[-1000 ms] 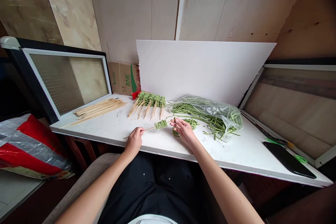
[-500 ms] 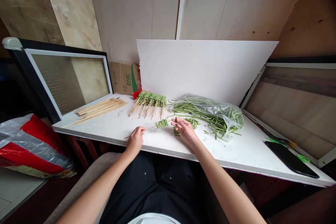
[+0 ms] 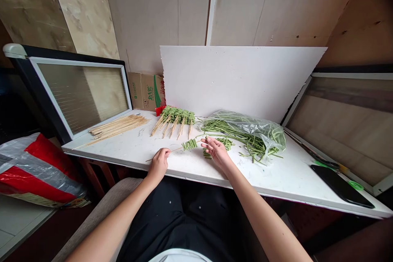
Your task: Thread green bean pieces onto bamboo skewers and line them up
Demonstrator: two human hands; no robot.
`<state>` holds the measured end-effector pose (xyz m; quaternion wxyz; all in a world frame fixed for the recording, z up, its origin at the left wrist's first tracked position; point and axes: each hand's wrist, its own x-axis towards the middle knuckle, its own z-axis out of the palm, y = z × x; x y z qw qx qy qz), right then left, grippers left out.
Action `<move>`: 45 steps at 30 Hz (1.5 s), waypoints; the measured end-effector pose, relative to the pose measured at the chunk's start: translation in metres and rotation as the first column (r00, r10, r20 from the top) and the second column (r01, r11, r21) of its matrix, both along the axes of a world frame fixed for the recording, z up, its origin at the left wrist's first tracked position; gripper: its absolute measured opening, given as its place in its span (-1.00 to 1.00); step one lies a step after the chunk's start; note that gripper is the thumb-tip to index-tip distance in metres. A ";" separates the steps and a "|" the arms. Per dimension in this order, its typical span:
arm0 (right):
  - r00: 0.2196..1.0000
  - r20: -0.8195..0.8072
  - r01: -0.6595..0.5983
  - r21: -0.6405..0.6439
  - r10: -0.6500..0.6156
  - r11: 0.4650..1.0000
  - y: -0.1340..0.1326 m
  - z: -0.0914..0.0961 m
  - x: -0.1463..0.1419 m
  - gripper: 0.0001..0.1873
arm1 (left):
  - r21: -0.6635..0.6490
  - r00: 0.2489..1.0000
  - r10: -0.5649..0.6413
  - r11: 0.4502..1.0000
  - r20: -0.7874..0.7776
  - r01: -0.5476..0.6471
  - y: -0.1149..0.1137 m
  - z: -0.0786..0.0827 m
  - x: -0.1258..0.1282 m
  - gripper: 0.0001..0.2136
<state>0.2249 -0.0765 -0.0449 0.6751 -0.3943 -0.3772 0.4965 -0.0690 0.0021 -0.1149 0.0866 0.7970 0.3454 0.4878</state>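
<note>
- Above the desk [image 3: 129, 145], between both hands, the skewer [image 3: 176, 149] slants, threaded with beans [image 3: 189, 144].
- Left hand [image 3: 159, 163]: closed around the bare shaft.
- Right hand [image 3: 216, 151]: loosely curled at the tip; I cannot tell whether its fingertips grip anything.
- Skewer: probably light, stiff, snappable; best held by bare wood.
- Beans: likely firm, apt to split.

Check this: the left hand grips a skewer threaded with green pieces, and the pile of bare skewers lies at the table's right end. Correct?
Not quite: the head view shows the bare skewers at the left end of the table. The left hand does grip a skewer threaded with green pieces.
</note>
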 end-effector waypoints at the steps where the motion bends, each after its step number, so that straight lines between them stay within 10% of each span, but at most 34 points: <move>1: 1.000 -0.001 0.000 0.000 0.000 1.000 0.000 0.000 0.000 -0.61 | -0.002 1.000 0.000 1.000 -0.001 0.000 0.000 0.000 0.000 -0.74; 45: 0.998 0.061 0.011 0.003 -0.012 1.000 -0.001 -0.001 0.001 -0.61 | -0.080 0.999 -0.004 0.997 0.040 0.007 0.002 -0.002 -0.001 -0.70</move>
